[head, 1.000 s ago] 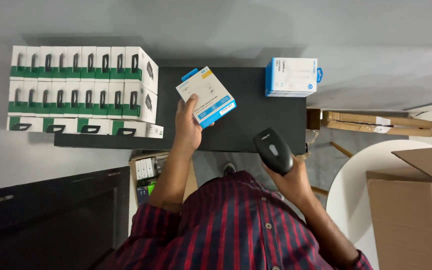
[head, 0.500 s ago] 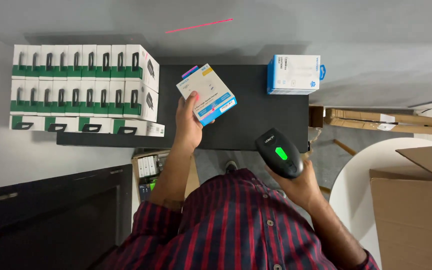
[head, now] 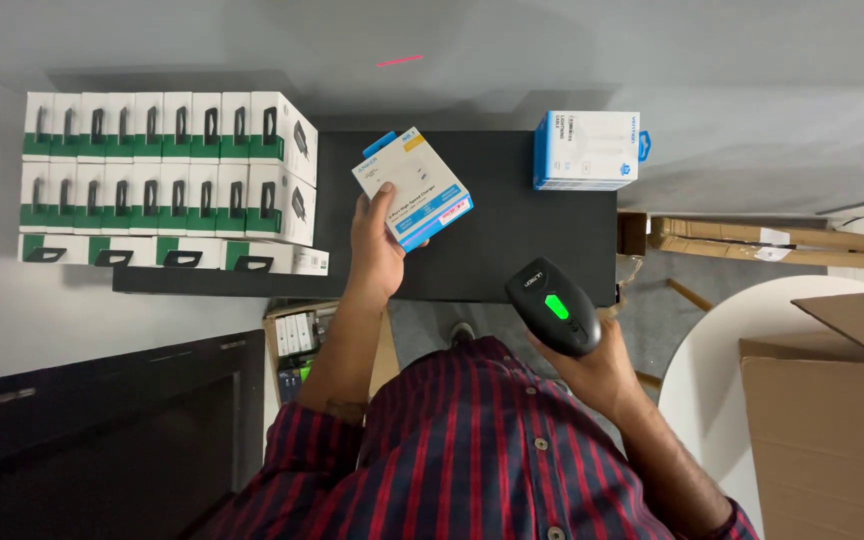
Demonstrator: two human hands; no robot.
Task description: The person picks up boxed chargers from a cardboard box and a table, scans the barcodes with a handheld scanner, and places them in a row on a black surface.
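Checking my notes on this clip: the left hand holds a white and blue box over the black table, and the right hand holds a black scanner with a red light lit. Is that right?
Not quite. In the head view the black scanner in the right hand shows a green light, not red. The rest stands: the left hand holds the white and blue box over the black table.

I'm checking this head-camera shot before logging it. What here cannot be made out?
- Left hand: palm and fingers hidden behind the white and blue box it holds.
- Right hand: fingers hidden under the black scanner.
- Bin below the table: contents too small, partly covered by the forearm.
- Cardboard carton: cut off by the right edge.
- Printing on the stacked green and white boxes: too small.
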